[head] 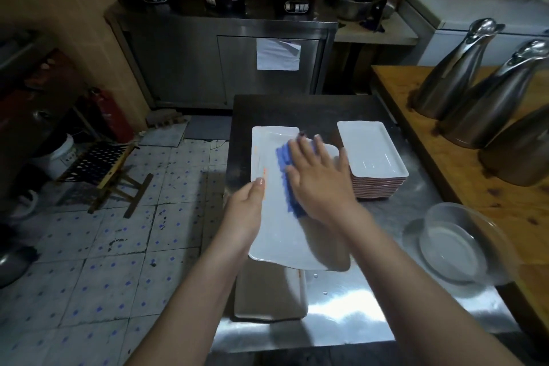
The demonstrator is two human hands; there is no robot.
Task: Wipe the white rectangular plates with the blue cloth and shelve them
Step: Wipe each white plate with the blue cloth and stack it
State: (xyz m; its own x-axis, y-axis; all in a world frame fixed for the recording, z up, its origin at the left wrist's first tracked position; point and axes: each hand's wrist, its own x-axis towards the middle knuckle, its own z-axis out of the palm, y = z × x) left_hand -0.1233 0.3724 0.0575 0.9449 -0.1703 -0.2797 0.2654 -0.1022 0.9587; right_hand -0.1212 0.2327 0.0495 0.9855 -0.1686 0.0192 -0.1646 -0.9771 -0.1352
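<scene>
— What is the plate [276, 235] like?

— Glazed white ceramic, smooth and glossy. The stack of plates [371, 148] has the same sheen. The blue cloth [283, 157] under my right hand [318, 178] is nubbly fabric, quite matt.

— And the table [356, 315]?

— Brushed steel, bright where the light strikes. The counter [430, 151] beside it is wood, warm-toned, grain and knots showing. The jugs [454, 74] on it are satin metal; the bowl [457, 246] nearer me is clear glass.

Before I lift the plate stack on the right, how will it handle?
The stack of plates is many layers deep, so probably heavy. Its glossy top plate looks slick and might slide if tilted. Likely rigid ceramic, apt to chip on the steel table.
</scene>
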